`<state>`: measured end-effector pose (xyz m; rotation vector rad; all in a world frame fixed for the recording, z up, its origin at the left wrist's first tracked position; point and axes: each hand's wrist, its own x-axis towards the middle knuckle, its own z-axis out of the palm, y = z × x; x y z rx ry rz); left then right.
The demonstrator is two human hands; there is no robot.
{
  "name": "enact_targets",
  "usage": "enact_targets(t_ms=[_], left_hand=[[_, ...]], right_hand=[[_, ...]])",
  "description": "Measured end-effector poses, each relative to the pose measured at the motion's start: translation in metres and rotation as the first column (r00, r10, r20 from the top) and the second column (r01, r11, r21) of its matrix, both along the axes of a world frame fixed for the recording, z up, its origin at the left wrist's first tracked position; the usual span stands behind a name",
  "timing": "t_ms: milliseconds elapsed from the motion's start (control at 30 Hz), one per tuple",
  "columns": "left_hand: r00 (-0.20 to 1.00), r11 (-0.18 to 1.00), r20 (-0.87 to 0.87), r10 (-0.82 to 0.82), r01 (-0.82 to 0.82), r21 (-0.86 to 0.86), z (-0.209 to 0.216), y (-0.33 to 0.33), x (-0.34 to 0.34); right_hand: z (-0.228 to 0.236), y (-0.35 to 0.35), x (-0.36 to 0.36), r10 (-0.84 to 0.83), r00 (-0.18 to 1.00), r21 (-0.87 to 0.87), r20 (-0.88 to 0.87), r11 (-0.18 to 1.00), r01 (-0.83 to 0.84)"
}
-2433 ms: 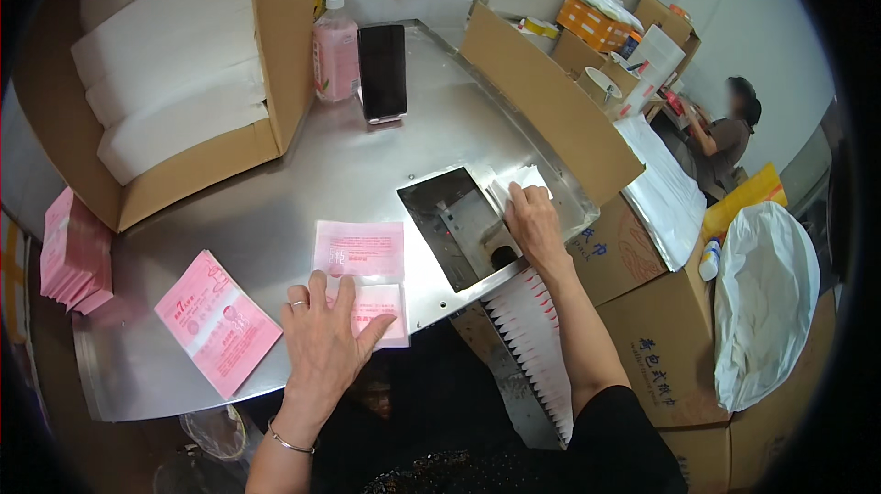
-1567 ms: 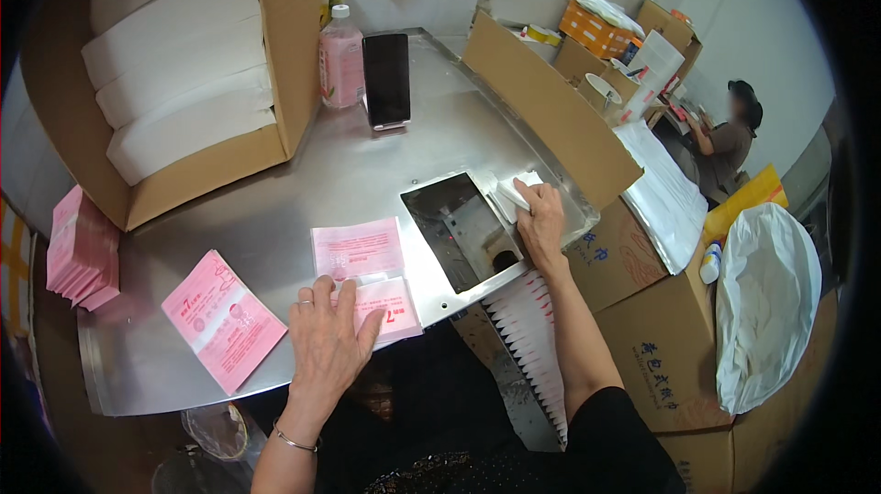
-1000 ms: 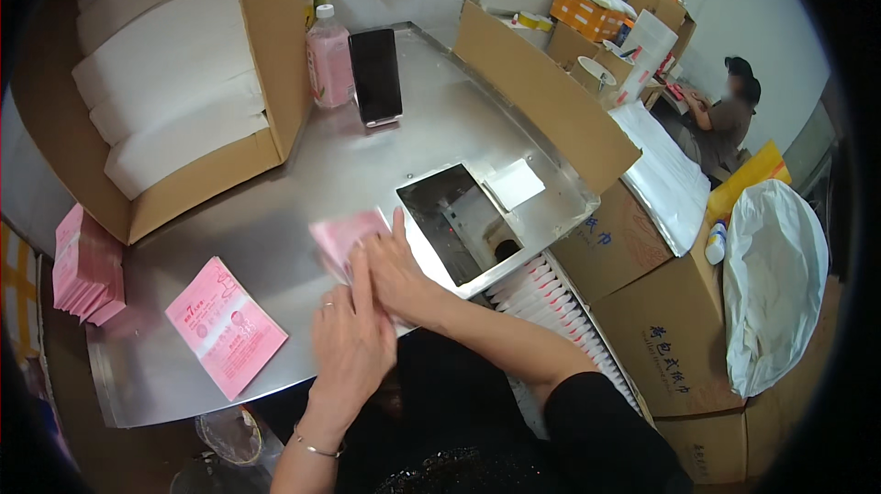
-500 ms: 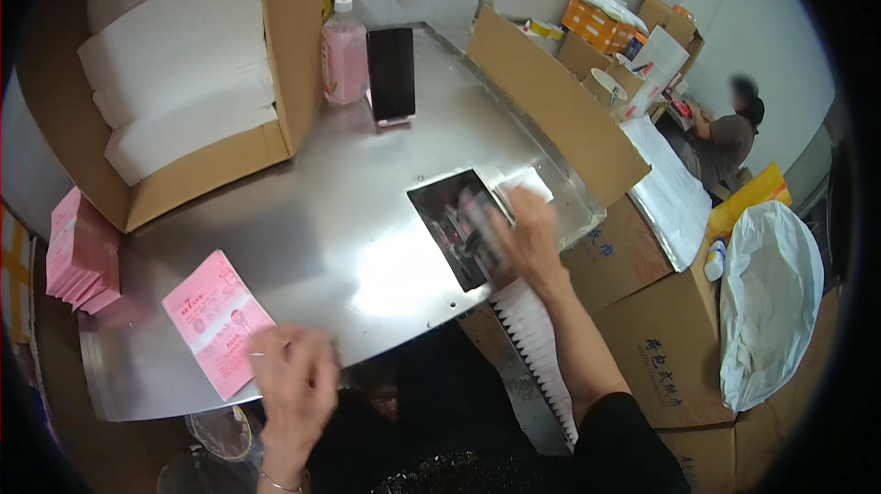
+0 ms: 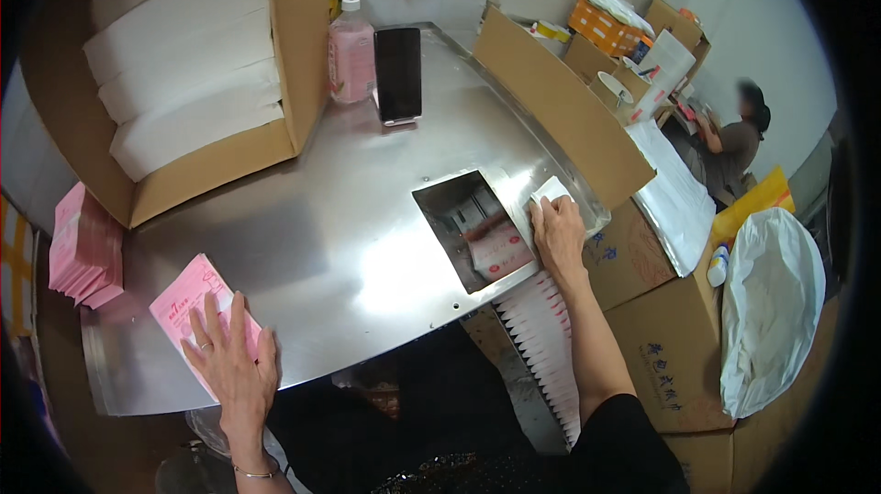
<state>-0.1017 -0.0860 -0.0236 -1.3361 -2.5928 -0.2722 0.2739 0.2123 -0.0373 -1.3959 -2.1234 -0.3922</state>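
My left hand (image 5: 232,352) lies with fingers spread on a stack of flat pink printed packets (image 5: 179,297) at the table's near left. To the right, my right hand (image 5: 558,230) has its fingers closed on a small folded white tissue (image 5: 551,189), beside the table's right edge. Between the hands is a rectangular opening (image 5: 448,198) cut into the metal top. A pink-and-white printed packet (image 5: 500,251) sits inside it. Below my right forearm runs a long row of packed tissue packets (image 5: 541,338) with pink markings.
A carton (image 5: 216,156) of white tissue bundles stands at left, with more pink packets (image 5: 84,251) beside it. A pink bottle (image 5: 351,53) and a phone (image 5: 397,76) stand at the back. Cartons (image 5: 674,347) and a white bag (image 5: 773,310) are at right; another person (image 5: 737,140) sits beyond.
My left hand has come down flat onto the pink packets. My right hand has moved from the opening to the white tissue at its right. A printed packet now shows inside the opening.
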Motion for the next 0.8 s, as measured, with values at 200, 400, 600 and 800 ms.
enact_targets(t_ms=[200, 400, 600, 800], left_hand=[[0.994, 0.992, -0.053, -0.101, 0.104, 0.067, -0.008, -0.002, -0.009], [0.984, 0.982, 0.109, -0.141, 0.126, 0.140, 0.003, -0.017, -0.008], [0.886, 0.843, 0.187, -0.425, 0.313, 0.438, 0.038, -0.003, -0.077], [0.938, 0.814, 0.256, -0.231, 0.042, 0.580, 0.030, 0.100, -0.194]], right_hand=[[0.001, -0.012, -0.016, -0.006, 0.997, -0.077, -0.074, 0.997, 0.000], [0.058, -0.051, -0.136, 0.470, 0.847, -0.111, -0.248, 0.855, -0.507], [0.093, -0.040, -0.279, 0.693, 0.534, -0.027, -0.485, 0.598, -0.801], [0.092, -0.007, -0.403, 0.329, 0.638, -0.374, -0.696, 0.593, -0.713]])
